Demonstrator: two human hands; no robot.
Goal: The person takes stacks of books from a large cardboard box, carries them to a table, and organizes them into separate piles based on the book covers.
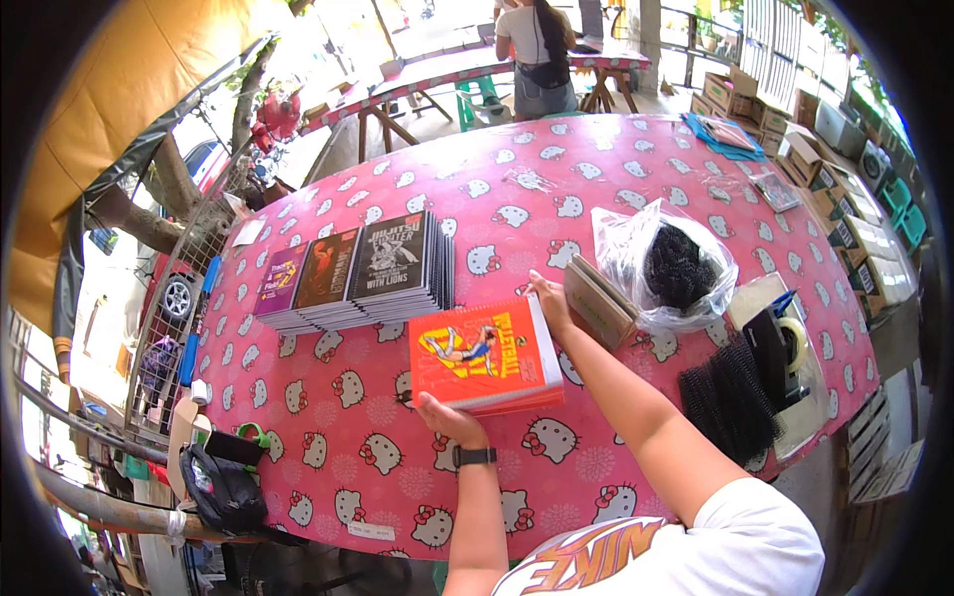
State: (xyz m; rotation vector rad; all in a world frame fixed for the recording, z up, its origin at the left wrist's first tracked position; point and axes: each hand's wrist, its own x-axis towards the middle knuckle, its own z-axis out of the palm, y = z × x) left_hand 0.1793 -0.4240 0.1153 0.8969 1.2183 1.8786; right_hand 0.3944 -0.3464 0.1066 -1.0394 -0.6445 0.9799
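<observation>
A stack of orange-covered notebooks [487,353] lies in front of me, its top cover printed with a yellow and blue figure. My left hand [452,421], with a dark watch on the wrist, grips the near left corner, fingers partly hidden under it. At the far right edge, my right hand [553,306] presses against the pages. Just beyond that hand stands a brown cardboard box [600,301], touching or nearly touching it. To the left sit three side-by-side stacks of spiral notebooks: purple [279,279], brown-black [327,268] and black [391,256].
The pink patterned table [586,465] fills the middle. On its right are a plastic bag with black coils [681,260], loose black binding coils [728,402] and a tape dispenser [778,346]. A black bag [224,487] hangs at the left edge. Beyond, a person [537,60] stands by another table.
</observation>
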